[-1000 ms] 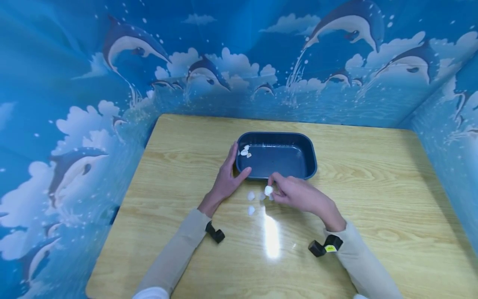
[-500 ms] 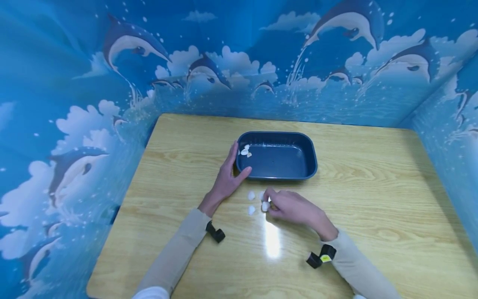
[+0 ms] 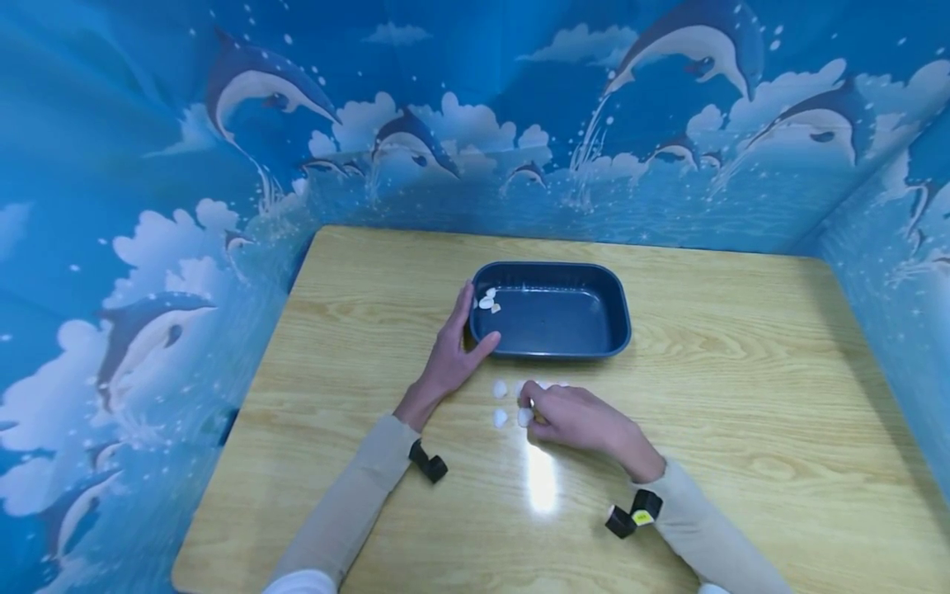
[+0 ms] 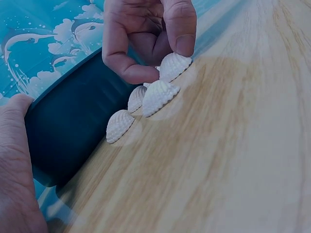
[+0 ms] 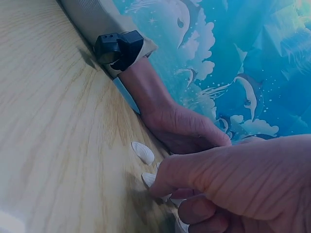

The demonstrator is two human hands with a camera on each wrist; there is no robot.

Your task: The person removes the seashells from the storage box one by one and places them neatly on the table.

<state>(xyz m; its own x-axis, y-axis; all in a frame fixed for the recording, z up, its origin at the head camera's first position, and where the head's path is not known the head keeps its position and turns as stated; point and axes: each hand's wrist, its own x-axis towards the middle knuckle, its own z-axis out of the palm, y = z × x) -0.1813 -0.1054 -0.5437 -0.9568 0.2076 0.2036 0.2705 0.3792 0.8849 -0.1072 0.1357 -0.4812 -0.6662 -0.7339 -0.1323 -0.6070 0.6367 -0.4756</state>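
Observation:
My right hand [image 3: 575,417] pinches a white ribbed seashell [image 3: 524,417] between thumb and index finger, low at the table top. In the left wrist view that shell [image 4: 175,66] sits between the fingertips, beside another shell [image 4: 159,98]. To its left on the table lie two white shells, a front one [image 3: 500,418] and a back one [image 3: 500,388]; more shells are partly hidden behind my right hand. My left hand [image 3: 449,359] rests against the left end of a dark blue tub [image 3: 549,355], fingers straight along its side, thumb at the near rim.
Several small pale shells [image 3: 486,303] lie in the tub's left end. The wooden table [image 3: 742,396] extends on both sides and in front. A blue dolphin-print curtain [image 3: 475,124] stands behind the table and along its sides. Both wrists wear black cameras [image 3: 428,464].
My right hand has brought the shell from near the tub's front edge toward me and slightly left, down to the table beside the front-left shell. My left hand and the tub have stayed put.

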